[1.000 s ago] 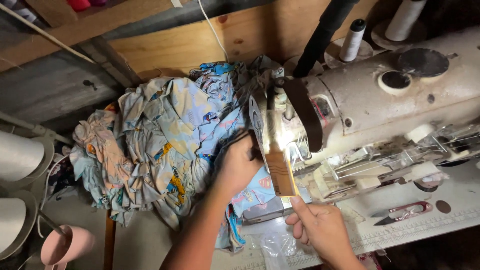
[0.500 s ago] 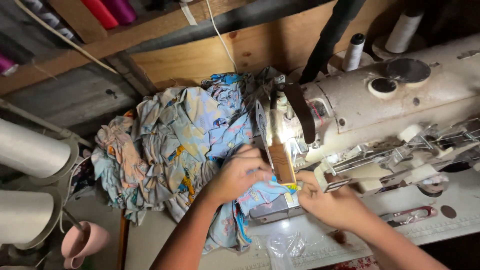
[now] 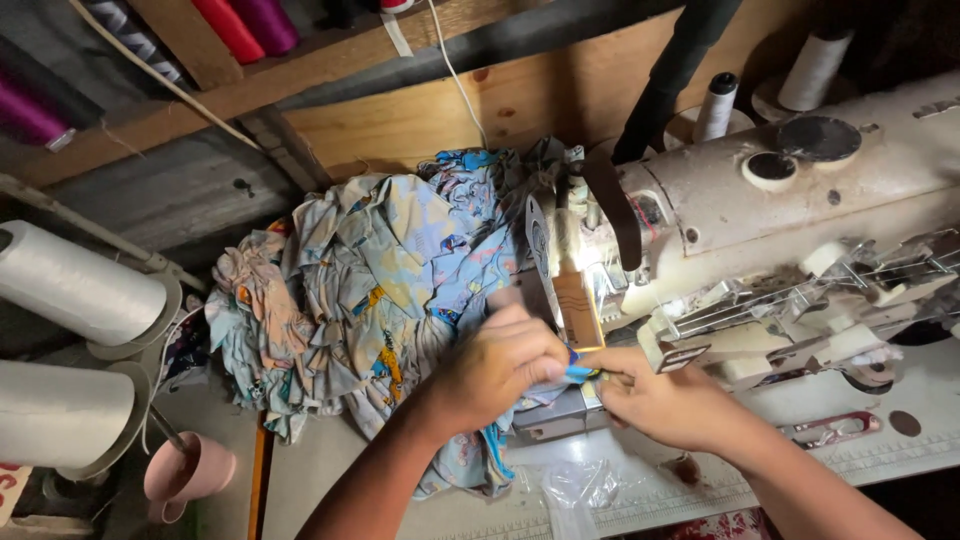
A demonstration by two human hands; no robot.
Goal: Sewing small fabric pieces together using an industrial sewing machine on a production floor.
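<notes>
Your left hand [image 3: 500, 365] and right hand [image 3: 665, 405] both pinch closed on the edge of a thin, soft, light printed cloth [image 3: 390, 300] just below the sewing machine [image 3: 760, 220] head, so keep that limp edge taut between your fingertips.

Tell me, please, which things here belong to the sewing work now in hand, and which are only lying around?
In use: left hand and right hand pinching the blue printed fabric at the sewing machine; fabric pile behind.

Lying about: white thread cones, pink cup, coloured spools on the shelf, scissors.
</notes>
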